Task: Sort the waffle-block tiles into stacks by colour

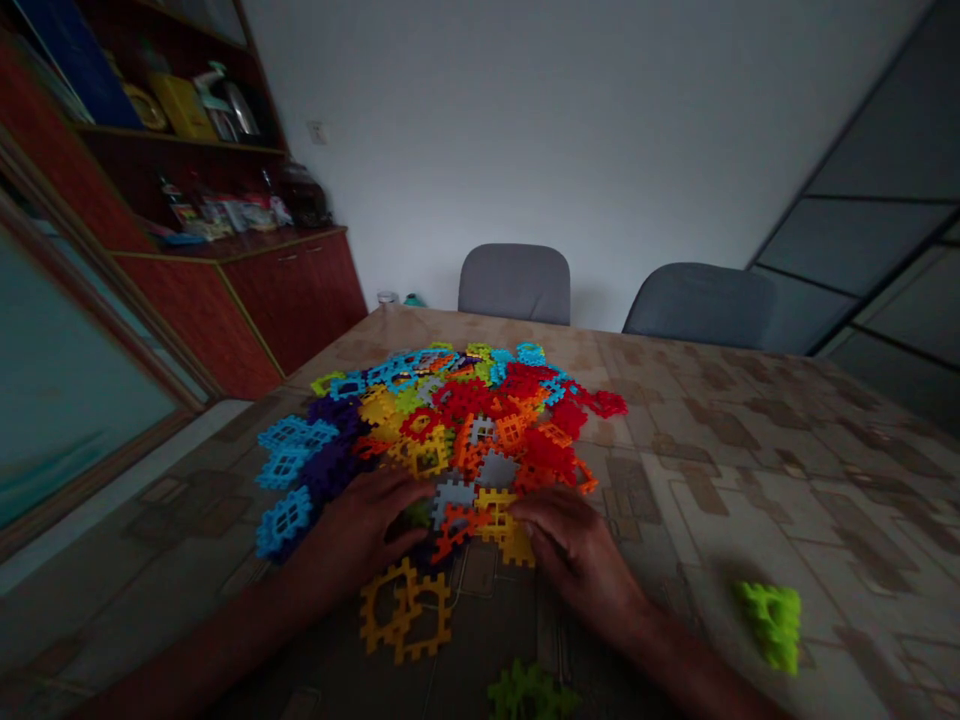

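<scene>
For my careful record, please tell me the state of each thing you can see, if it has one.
Left hand: open, thumb apart from fingers.
Right hand: fingers bent, at the yellow window piece; grip unclear.
Colourful pile: spread out, pieces overlapping.
Two amber pieces: together; whether interlocked, unclear.
Right-hand green piece: apart from the pile.
Lower cabinet doors: shut.
</scene>
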`<state>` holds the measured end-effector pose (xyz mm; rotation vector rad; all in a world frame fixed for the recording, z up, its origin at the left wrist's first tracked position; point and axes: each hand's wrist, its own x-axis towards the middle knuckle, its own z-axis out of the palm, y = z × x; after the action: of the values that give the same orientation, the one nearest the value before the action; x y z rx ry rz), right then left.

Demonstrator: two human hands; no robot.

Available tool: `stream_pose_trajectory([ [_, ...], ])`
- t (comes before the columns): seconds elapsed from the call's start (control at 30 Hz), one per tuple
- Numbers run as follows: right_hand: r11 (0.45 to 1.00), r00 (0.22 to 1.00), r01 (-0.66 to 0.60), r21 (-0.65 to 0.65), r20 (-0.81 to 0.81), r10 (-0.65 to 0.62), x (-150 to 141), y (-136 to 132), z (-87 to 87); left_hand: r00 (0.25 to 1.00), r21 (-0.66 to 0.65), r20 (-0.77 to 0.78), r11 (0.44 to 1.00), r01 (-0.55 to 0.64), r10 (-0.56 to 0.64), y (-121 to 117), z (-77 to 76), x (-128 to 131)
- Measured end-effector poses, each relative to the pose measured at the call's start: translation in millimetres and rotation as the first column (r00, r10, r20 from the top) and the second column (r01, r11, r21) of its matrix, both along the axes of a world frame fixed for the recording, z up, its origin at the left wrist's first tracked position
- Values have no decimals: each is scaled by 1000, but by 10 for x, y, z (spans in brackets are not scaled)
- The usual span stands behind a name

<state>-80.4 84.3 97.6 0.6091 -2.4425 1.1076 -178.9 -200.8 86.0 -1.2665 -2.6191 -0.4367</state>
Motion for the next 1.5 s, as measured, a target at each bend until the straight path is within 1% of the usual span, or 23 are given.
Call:
stream_pose_trajectory([
  [0.13, 999, 996, -17, -32, 90, 20, 186, 102, 112, 999, 2, 33, 1000, -11, 11, -7, 9, -24],
  [0.23, 997, 967, -74, -25, 242, 78, 395, 172, 162, 999, -4, 53, 1000, -5, 5, 0, 16, -45],
  [0.3, 992, 934, -125, 33, 342, 106, 545, 179, 168, 998, -8, 63, 1000, 7, -7, 8, 32, -51],
  [0.37, 972, 897, -196, 128, 425, 125, 665, 142, 155, 997, -11, 70, 1000, 24, -23, 5, 48, -55],
  [0.43, 932, 863, -275, 237, 489, 130, 729, 68, 130, 996, -14, 74, 999, 40, -39, -18, 49, -63],
  [0.5, 893, 847, -313, 325, 521, 107, 738, -11, 104, 996, -15, 75, 999, 49, -48, -59, 26, -78],
  [0.57, 886, 845, -290, 363, 532, 58, 718, -61, 86, 995, -15, 82, 998, 58, -56, -106, -15, -98],
  [0.7, 927, 846, -162, 338, 531, -46, 701, -24, 76, 991, -3, 111, 997, 73, -72, -148, -63, -126],
  [0.83, 948, 864, -100, 302, 500, -68, 731, 48, 45, 987, 21, 142, 998, 67, -69, -92, -5, -100],
  [0.97, 953, 878, -52, 298, 468, -98, 701, 0, 16, 988, 24, 152, 999, 34, -37, -53, 101, -41],
  [1.03, 956, 891, -38, 289, 444, -99, 669, -36, 15, 988, 16, 156, 1000, 16, -19, -78, 158, -27],
  [1.13, 950, 900, -49, 308, 427, -92, 644, -46, 26, 990, -6, 142, 1000, 8, -7, -166, 237, -39],
  [1.27, 942, 895, -63, 329, 436, -93, 658, 21, 66, 999, 16, 51, 1000, 6, -7, -255, 316, -26],
  [1.37, 942, 890, -57, 329, 445, -102, 665, 74, 102, 999, 51, 36, 999, 7, -9, -205, 357, 90],
  [1.5, 940, 895, -70, 334, 438, -89, 671, 113, 101, 998, 70, 45, 997, 32, -35, -36, 361, 310],
])
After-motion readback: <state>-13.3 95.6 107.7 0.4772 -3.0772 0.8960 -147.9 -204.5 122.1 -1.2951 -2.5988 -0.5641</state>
